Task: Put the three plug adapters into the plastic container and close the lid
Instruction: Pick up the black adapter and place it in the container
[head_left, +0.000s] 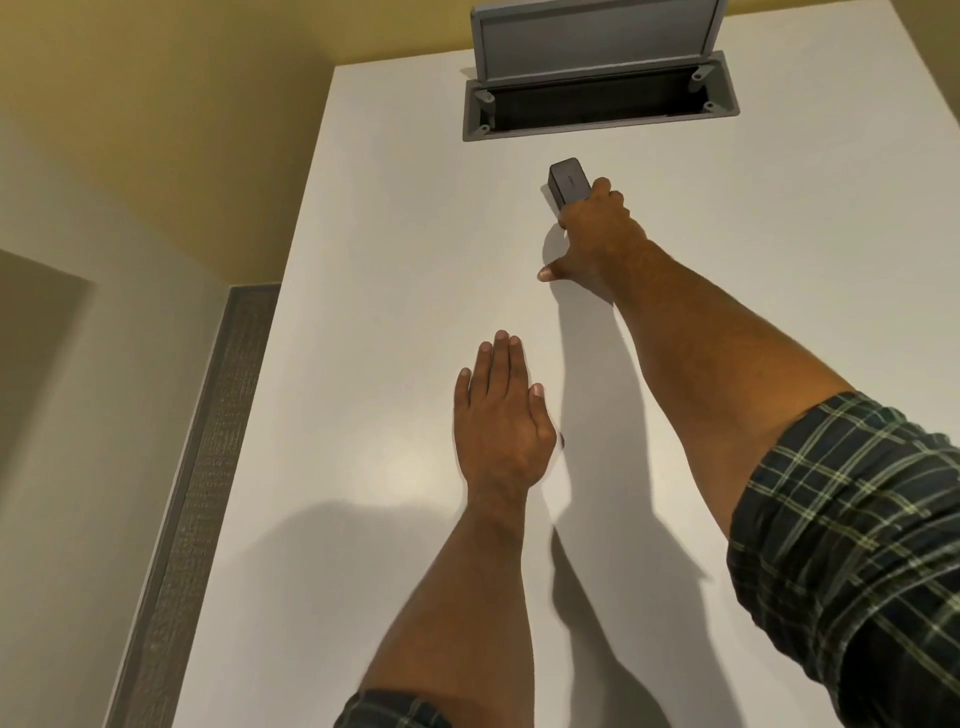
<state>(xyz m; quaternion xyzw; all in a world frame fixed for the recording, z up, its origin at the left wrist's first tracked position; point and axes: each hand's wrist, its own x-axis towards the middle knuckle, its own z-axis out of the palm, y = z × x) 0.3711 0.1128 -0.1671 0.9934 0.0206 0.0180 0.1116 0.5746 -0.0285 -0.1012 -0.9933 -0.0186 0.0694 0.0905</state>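
Observation:
A black block-shaped plug adapter (567, 182) stands on the white table (395, 218), a little in front of the grey recessed box. My right hand (597, 234) reaches far forward and grips the adapter's near end with curled fingers, thumb stretched out to the left on the table. My left hand (498, 415) lies flat on the table nearer to me, fingers straight and together, holding nothing. No other adapter and no plastic container are in view.
A grey recessed box (602, 101) with its flap lid (597, 36) raised is set into the table's far end, its inside dark. The table's left edge drops to a carpet strip (208, 467) and pale floor. Yellow wall behind.

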